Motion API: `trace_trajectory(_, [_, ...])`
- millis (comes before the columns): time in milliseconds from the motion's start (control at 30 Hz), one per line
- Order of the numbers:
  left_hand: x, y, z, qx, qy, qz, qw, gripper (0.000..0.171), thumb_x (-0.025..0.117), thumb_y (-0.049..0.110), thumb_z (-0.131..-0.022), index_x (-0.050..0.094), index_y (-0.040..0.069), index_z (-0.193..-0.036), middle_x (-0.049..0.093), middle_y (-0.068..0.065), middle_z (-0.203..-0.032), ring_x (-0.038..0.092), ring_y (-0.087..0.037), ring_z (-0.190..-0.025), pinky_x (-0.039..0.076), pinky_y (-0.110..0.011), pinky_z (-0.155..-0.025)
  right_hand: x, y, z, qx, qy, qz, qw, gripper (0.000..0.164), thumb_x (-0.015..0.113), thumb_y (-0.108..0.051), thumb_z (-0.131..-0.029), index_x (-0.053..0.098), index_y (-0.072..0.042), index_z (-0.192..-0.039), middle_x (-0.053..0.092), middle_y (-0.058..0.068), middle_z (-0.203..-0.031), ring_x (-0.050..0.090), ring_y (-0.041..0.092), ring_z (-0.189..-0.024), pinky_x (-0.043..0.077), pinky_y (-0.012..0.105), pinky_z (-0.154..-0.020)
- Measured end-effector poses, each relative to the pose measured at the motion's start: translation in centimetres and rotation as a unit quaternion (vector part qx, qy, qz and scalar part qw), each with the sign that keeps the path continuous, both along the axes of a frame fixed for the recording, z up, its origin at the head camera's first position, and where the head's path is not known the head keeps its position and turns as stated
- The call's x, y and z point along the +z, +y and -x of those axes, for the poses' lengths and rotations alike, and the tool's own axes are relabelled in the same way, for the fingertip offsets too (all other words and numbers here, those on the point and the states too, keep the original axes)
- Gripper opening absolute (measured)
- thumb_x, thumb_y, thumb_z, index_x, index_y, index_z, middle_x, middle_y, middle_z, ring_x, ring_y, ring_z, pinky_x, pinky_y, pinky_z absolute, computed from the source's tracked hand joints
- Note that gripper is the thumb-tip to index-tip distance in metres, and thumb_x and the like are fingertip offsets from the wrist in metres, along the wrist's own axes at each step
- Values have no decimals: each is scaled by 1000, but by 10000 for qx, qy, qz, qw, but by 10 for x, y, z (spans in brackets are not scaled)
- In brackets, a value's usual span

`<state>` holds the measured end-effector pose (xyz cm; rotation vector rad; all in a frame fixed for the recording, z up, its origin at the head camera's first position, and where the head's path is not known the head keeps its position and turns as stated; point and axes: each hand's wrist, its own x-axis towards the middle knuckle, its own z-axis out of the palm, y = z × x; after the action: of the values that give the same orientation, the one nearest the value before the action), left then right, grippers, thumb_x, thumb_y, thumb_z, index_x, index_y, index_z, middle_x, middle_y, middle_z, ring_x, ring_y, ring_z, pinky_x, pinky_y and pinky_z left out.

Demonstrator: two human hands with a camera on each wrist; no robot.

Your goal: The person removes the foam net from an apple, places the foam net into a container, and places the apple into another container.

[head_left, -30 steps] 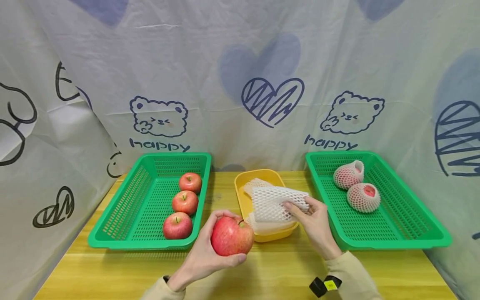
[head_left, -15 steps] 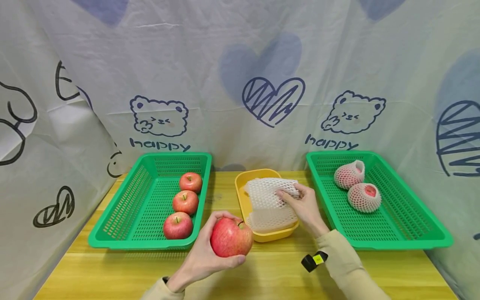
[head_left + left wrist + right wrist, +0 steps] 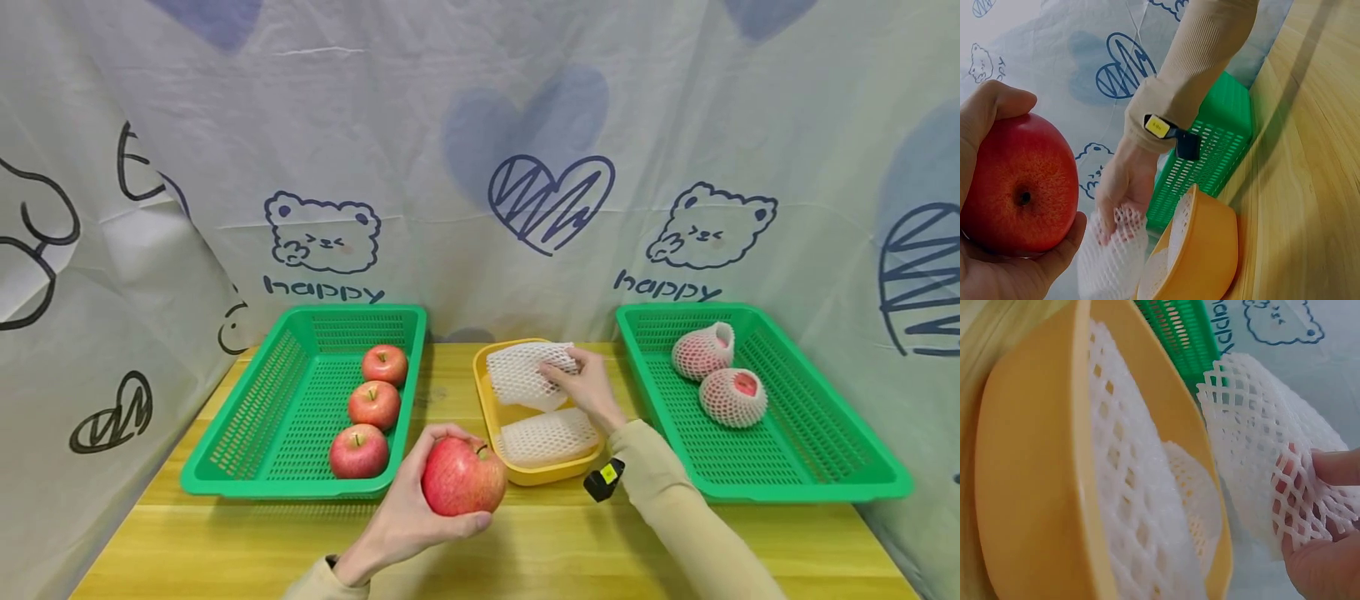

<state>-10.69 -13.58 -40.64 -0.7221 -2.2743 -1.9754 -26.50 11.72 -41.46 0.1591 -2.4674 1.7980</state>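
A red apple (image 3: 463,477) sits in my left hand (image 3: 405,512), thumb and fingers curled round its sides; the left wrist view shows the bottom hollow of the apple (image 3: 1022,197). My right hand (image 3: 591,385) pinches the right end of a white foam fruit net (image 3: 521,373) above the far part of a yellow basket (image 3: 486,408). In the right wrist view the thumb and fingers grip the mesh edge of this foam net (image 3: 1254,425), beside the basket's rim. Another foam net (image 3: 547,437) lies inside the basket near its front.
On the left, a green basket (image 3: 300,400) holds three bare apples (image 3: 373,405) along its right side. The green basket (image 3: 817,450) on the right holds two apples in foam nets (image 3: 733,398). A printed cloth (image 3: 450,108) hangs behind the wooden table (image 3: 525,550).
My right hand has moved left and farther back with the foam net, which has come away from the one lying in the basket. The left hand with the apple has hardly moved.
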Motion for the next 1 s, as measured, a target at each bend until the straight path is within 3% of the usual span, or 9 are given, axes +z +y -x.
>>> trace_trajectory(133, [0,0,0,-7,-14,14,10000,67,87,10,-70,49,14,-126,61,-13,-126,64,-11,-109,58,-29,-89,-5,-6,8,-148,-43,-865,9961,31,70,-12,-93,66,7,-118,69,22,-108,64,21,-91,54,30,-83])
trace_trajectory(233, [-1,-1,0,-30,-13,8,10000,67,86,10,-71,49,14,-126,61,-13,-126,64,-11,-109,58,-29,-90,-10,-9,13,-130,-45,-1712,9851,45,67,-14,-94,58,10,-131,61,30,-130,59,38,-119,50,46,-104])
trace_trajectory(333, [0,-1,0,-58,-19,8,10000,67,86,10,-71,49,14,-126,61,-13,-127,64,-11,-109,58,-30,-90,-15,-11,18,-45,4,-2363,9717,53,66,-15,-94,52,12,-137,56,33,-138,53,46,-131,45,54,-111])
trace_trajectory(500, [1,-2,-1,-49,-111,28,9999,67,86,10,-71,49,15,-127,60,-13,-128,64,-12,-110,57,-29,-90,-21,-15,24,50,152,-3202,9472,39,69,-11,-90,63,13,-120,70,28,-111,68,39,-99,58,47,-87])
trace_trajectory(600, [1,-3,-2,-48,-133,34,9999,67,86,9,-71,49,15,-127,60,-13,-128,64,-11,-110,57,-29,-90,-22,-15,25,12,379,-3634,9309,24,74,-8,-85,68,10,-100,71,22,-89,65,30,-77,55,41,-70])
trace_trajectory(700, [1,-3,-2,-55,-97,53,9999,67,87,9,-71,48,14,-126,60,-13,-128,64,-11,-110,57,-29,-90,-22,-15,25,-221,665,-4229,9035,23,81,-14,-81,67,4,-84,69,19,-80,62,32,-76,53,43,-69])
trace_trajectory(833, [2,-5,-3,-45,-69,83,9999,67,87,9,-71,48,15,-126,60,-13,-128,64,-11,-109,57,-29,-90,-22,-13,25,-540,925,-4931,8634,52,88,-31,-76,60,5,-99,64,25,-91,59,41,-90,52,48,-82])
trace_trajectory(933, [2,-5,-3,-34,-75,100,9999,67,86,9,-72,48,15,-127,61,-12,-128,64,-10,-109,57,-28,-90,-20,-11,24,-688,1277,-5142,8453,69,90,-36,-73,49,5,-111,53,24,-100,51,39,-95,48,45,-82])
trace_trajectory(1000, [2,-5,-3,-41,-82,103,9999,67,86,9,-72,48,15,-127,61,-13,-128,64,-10,-109,57,-28,-90,-19,-9,24,-679,1601,-5158,8388,69,90,-34,-74,46,3,-111,46,20,-100,45,36,-93,43,42,-79])
